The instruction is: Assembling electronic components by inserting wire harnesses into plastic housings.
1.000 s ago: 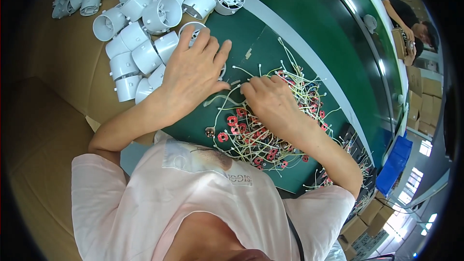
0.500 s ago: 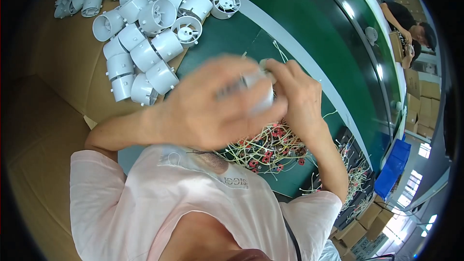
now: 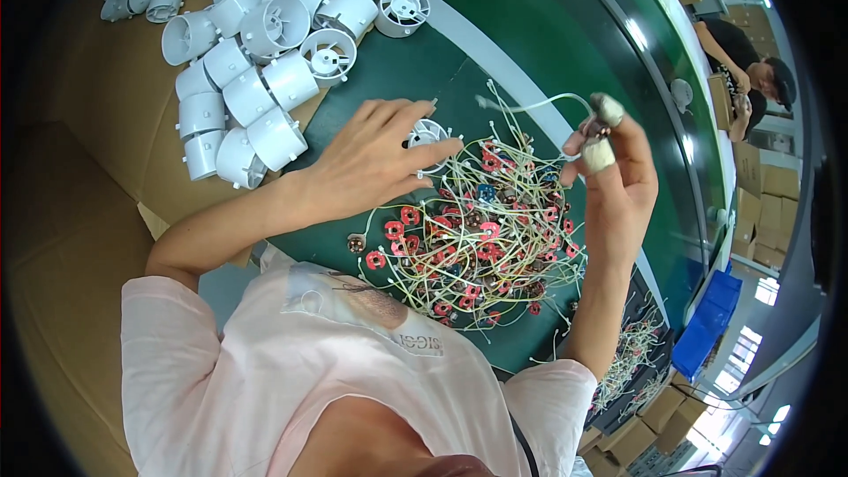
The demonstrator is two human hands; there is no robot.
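Observation:
My left hand [image 3: 367, 159] grips a white round plastic housing [image 3: 427, 135] by its sides, with its spoked face showing between thumb and fingers. Light finger covers wrap the thumb and a fingertip of my right hand [image 3: 618, 163], which is raised at the right. Those fingers pinch a small dark coppery part [image 3: 599, 131] that looks like a little motor, with a white cable [image 3: 539, 107] trailing left. Between and below my hands lies a tangled heap of wired parts [image 3: 481, 234], with red and a few blue pieces among pale wires.
Several white housings [image 3: 265, 93] lie on cardboard [image 3: 97, 97] at the left. A green belt [image 3: 530, 18] runs behind the green work surface [image 3: 353, 124]. At the right are a black tray of wired parts [image 3: 632, 344], a blue bin [image 3: 707, 322] and another person [image 3: 742, 71].
My hands were together, blurred, around a white piece. Now they are apart: the left is lower over the housing, and the right has moved right with the small wired part.

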